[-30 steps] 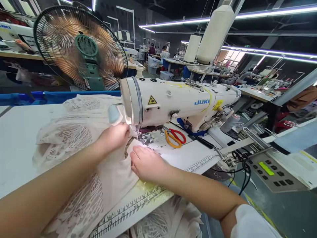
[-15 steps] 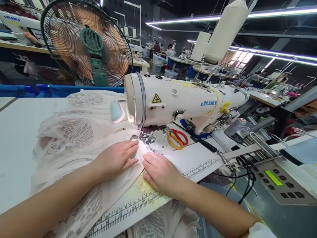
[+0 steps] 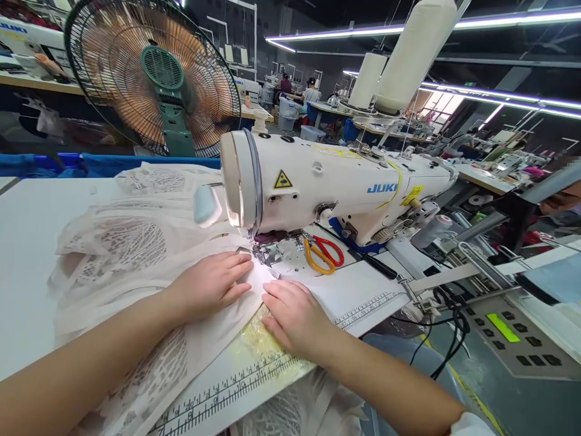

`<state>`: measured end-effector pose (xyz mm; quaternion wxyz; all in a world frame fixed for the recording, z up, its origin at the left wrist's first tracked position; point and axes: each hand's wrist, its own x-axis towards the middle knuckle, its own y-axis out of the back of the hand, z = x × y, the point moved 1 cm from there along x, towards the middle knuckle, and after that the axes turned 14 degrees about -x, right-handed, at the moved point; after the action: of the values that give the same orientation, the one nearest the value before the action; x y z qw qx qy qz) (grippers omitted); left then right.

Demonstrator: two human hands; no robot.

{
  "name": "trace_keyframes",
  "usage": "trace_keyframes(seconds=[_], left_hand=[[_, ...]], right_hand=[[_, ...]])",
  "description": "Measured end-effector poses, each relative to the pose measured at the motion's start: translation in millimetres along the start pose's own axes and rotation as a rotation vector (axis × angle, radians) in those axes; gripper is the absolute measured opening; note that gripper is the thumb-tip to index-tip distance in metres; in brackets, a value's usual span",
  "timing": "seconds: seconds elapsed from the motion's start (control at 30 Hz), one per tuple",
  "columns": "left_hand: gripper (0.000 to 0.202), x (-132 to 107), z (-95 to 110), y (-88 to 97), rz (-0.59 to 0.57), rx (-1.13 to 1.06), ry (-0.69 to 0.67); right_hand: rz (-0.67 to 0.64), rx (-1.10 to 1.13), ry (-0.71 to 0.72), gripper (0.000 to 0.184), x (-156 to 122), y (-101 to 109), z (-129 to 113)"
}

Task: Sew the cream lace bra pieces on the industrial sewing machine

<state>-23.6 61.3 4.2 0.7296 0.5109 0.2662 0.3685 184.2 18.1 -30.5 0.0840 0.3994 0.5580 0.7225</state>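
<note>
Pale lace fabric (image 3: 136, 239) lies in folds on the white table, and its edge runs up to the needle area of a white sewing machine (image 3: 290, 181). My left hand (image 3: 211, 284) rests flat on the fabric just in front of the presser foot (image 3: 261, 251), fingers stretched out. Beside it, my right hand (image 3: 293, 315) lies at the fabric's right edge with its fingers together and slightly bent. Whether those right fingertips pinch the cloth is hidden. Scissors (image 3: 324, 253) with one red and one orange handle lie by the machine's bed, right of the foot.
A large fan (image 3: 167, 79) stands behind the table at left. A printed ruler (image 3: 240, 384) runs along the front table edge. Thread cones (image 3: 411, 60) rise behind the machine. A control panel (image 3: 512, 339) sits at right; more fabric (image 3: 290, 406) hangs below the edge.
The view has shifted slightly, so the fan and machine head appear a little further left. Both hands keep nearly the same places on the fabric by the needle.
</note>
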Motion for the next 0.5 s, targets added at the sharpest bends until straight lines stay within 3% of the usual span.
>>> trace_keyframes(seconds=[0.27, 0.5], left_hand=[[0.057, 1, -8, 1.7, -0.004, 0.0, -0.029], [0.066, 4, -28, -7.9, 0.099, 0.07, -0.075]], right_hand=[[-0.026, 0.017, -0.006, 0.027, 2, 2, 0], [-0.042, 0.03, -0.026, 0.032, 4, -3, -1]])
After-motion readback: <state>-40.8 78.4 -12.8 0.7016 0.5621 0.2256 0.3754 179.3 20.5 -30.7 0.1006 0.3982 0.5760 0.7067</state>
